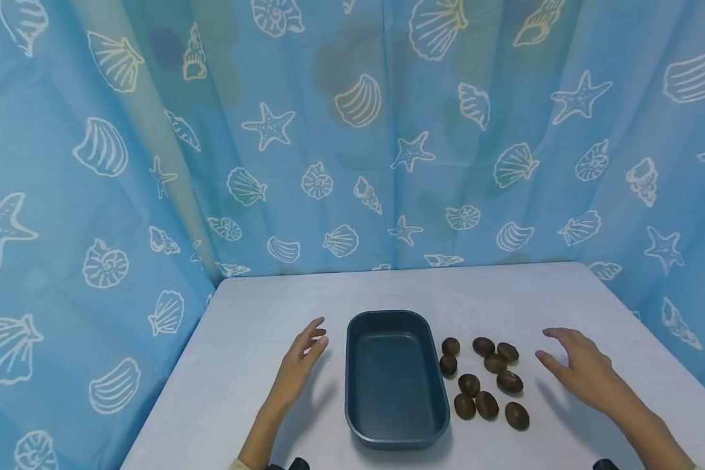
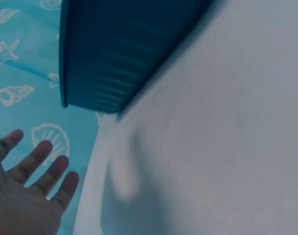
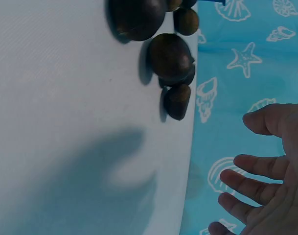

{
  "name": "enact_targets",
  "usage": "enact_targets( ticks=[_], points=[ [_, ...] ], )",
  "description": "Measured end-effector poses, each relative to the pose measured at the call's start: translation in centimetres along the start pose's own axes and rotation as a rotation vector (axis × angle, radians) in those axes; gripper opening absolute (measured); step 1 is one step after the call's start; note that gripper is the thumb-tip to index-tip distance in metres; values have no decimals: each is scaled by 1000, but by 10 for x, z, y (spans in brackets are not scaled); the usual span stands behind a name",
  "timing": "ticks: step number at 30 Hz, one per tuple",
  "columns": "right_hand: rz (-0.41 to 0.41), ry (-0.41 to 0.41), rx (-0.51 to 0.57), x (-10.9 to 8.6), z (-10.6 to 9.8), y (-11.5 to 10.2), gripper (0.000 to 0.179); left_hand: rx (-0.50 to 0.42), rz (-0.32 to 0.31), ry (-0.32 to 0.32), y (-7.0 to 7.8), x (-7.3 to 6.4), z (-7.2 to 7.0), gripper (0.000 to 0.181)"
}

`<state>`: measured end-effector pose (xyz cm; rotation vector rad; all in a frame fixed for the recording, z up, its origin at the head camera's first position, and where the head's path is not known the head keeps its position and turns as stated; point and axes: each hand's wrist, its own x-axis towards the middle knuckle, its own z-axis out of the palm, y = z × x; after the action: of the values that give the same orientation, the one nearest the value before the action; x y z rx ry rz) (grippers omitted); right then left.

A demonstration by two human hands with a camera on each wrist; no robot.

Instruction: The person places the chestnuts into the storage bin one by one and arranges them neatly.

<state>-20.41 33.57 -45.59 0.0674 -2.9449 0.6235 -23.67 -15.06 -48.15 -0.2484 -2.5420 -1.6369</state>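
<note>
A dark blue rectangular tray (image 1: 396, 434) with raised walls stands near the middle of the table, its inside bare. To its left my left hand (image 1: 296, 365) hovers over the table, fingers spread and holding nothing. Right of the tray lie several brown, egg-shaped nuts or seeds (image 1: 486, 405), loosely grouped. My right hand (image 1: 587, 372) is held above the table to the right of them, its fingers apart and relaxed. In the right wrist view some of the brown nuts (image 3: 171, 58) sit beyond the hand's shadow. The left wrist view has the tray's ribbed outer wall (image 2: 124, 63) close by.
A white-covered table (image 1: 294, 294) bears everything. Blue curtains (image 1: 329, 163) with white shell and starfish prints hang behind it and along both sides. Dark wrist straps or cameras (image 1: 298, 463) show at the bottom edge of the head view.
</note>
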Motion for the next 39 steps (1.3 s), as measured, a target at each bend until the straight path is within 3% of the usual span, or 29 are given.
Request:
enact_targets(
  ticks=[8, 25, 34, 39],
  points=[
    [-33, 4, 86, -8, -1, -13, 50, -238, -26, 0, 2, -2, 13, 50],
    [-72, 32, 150, -24, 4, -19, 36, -374, -78, 11, -1, -7, 44, 46],
    [-69, 40, 153, -31, 10, -24, 33, -390, -82, -28, -2, -11, 49, 45],
    [-51, 23, 159, -34, 13, -27, 33, -489, -71, -63, -5, -11, 48, 47]
  ],
)
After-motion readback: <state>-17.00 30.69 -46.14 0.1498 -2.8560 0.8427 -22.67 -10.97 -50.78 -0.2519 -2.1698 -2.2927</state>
